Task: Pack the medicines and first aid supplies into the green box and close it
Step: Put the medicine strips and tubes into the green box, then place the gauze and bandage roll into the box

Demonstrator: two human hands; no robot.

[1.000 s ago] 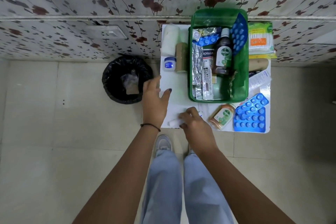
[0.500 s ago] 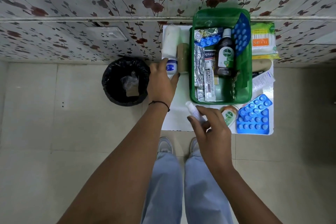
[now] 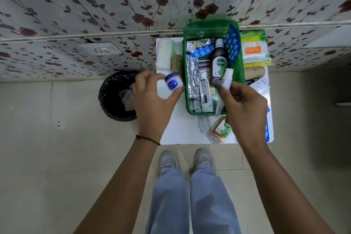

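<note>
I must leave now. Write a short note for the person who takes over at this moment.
Left hand: holds the small white jar with blue lid beside the open green plastic box.
Right hand: holds a small white tube over the box.
Done: brown Dettol bottle, ointment tube, foil strips packed.
Left: white bandage roll, cotton swab pack, orange soap; then close.

Left hand [image 3: 152, 99]: holds a small white jar with a blue lid [image 3: 170, 84].
Right hand [image 3: 245, 108]: holds a small white tube [image 3: 227, 78] over the green box [image 3: 238, 66].
</note>
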